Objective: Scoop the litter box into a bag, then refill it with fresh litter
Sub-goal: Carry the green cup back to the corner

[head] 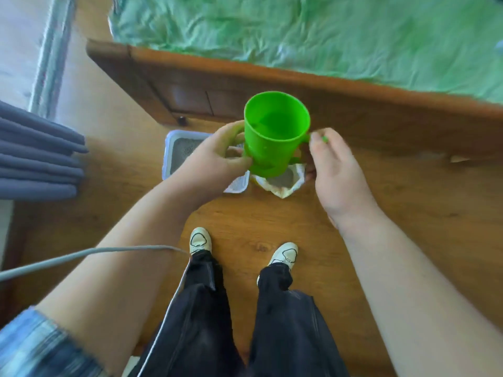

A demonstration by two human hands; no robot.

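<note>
A green cup is held upright in the air above the wooden floor, its open mouth turned toward the camera. It is gripped on its left side by the left hand, whose fingers and thumb are curled round the body. The handle on its right side is taken by the right hand, with the thumb laid at the top of the handle and the fingers curled beneath it, though this hand is somewhat blurred. What the cup contains cannot be made out. The litter box, pale-rimmed and filled with grey litter, is seen on the floor against the wooden frame of the bed, and is partly hidden behind the left hand. Just beside its right end a pale bag lies open on the floor, grey litter showing inside, directly below the cup in this view. A grey curtain is seen at the left edge.
</note>
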